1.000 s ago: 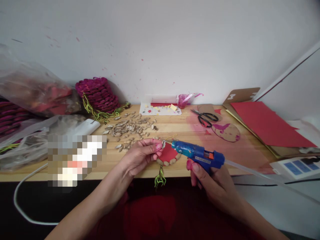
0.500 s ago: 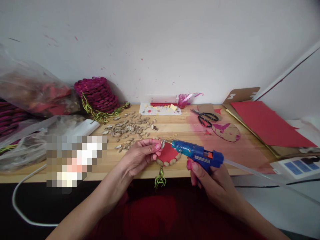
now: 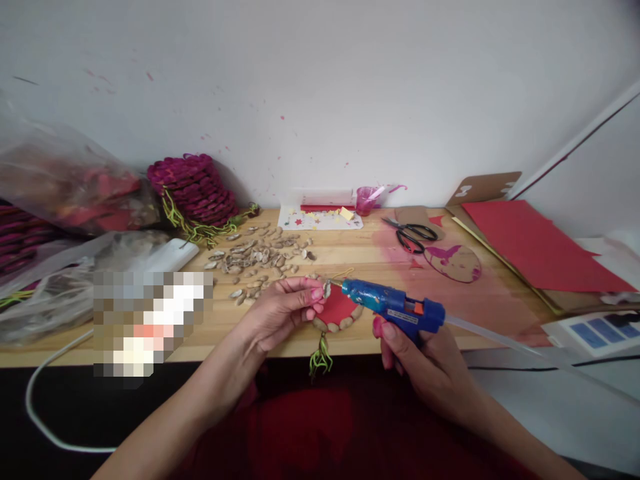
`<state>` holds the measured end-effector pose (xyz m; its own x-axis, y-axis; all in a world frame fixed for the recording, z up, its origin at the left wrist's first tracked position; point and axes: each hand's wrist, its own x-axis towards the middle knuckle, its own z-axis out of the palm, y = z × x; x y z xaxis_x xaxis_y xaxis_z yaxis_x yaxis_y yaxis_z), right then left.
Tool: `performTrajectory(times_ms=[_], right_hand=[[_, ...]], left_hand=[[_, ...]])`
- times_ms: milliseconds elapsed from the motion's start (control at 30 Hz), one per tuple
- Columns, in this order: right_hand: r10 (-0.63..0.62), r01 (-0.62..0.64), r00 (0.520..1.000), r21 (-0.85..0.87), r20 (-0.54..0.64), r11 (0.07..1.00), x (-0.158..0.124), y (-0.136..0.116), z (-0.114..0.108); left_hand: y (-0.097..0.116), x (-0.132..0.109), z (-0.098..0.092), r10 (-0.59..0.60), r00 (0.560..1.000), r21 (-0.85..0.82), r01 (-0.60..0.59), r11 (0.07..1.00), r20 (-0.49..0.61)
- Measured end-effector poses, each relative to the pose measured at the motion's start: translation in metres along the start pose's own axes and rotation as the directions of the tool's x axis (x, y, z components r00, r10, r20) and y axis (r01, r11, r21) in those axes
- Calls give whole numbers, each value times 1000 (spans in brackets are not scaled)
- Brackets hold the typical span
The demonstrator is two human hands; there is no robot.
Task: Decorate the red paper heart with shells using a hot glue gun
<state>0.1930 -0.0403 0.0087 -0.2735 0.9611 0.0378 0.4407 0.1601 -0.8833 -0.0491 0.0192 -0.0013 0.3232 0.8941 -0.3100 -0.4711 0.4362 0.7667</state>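
Between thumb and fingers my left hand (image 3: 290,307) pinches a peanut shell (image 3: 327,289), its hollow side facing the nozzle. My right hand (image 3: 420,360) grips a blue hot glue gun (image 3: 385,303), whose tip points left and meets or nearly meets the shell. A clear glue stick (image 3: 500,340) sticks out of the gun's back. Below both hands lies a red disc (image 3: 340,307) edged with peanut shells, partly covered by my left fingers. A green yarn tassel (image 3: 321,360) hangs from it over the table edge.
Loose peanut shells (image 3: 250,257) are scattered at the left. Black-handled scissors (image 3: 413,235) lie near a cardboard oval (image 3: 455,264). Red sheets (image 3: 540,243) stand at the right, a purple woven basket (image 3: 193,190) at the back left. A pink cup (image 3: 367,201) is by the wall.
The glue gun has shifted very slightly left, and its tip sits a little higher along the shell. Both hands keep their grips; the disc stays in place.
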Motion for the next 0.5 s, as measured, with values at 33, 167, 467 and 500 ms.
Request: performTrajectory(times_ms=[33, 167, 467, 500], right_hand=[[-1, 1, 1000, -9, -2, 1000, 1, -1, 0], [-32, 30, 999, -77, -33, 997, 3, -2, -1], [-106, 106, 994, -33, 13, 994, -2, -4, -5], [-111, 112, 993, -39, 25, 993, -3, -4, -5]], left_hand=[[0, 0, 0, -1, 1000, 3, 1, 1000, -2], [0, 0, -1, -2, 1000, -11, 2, 1000, -8], [-2, 5, -5, 2, 1000, -94, -1, 996, 10], [-2, 6, -5, 4, 1000, -98, -2, 995, 11]])
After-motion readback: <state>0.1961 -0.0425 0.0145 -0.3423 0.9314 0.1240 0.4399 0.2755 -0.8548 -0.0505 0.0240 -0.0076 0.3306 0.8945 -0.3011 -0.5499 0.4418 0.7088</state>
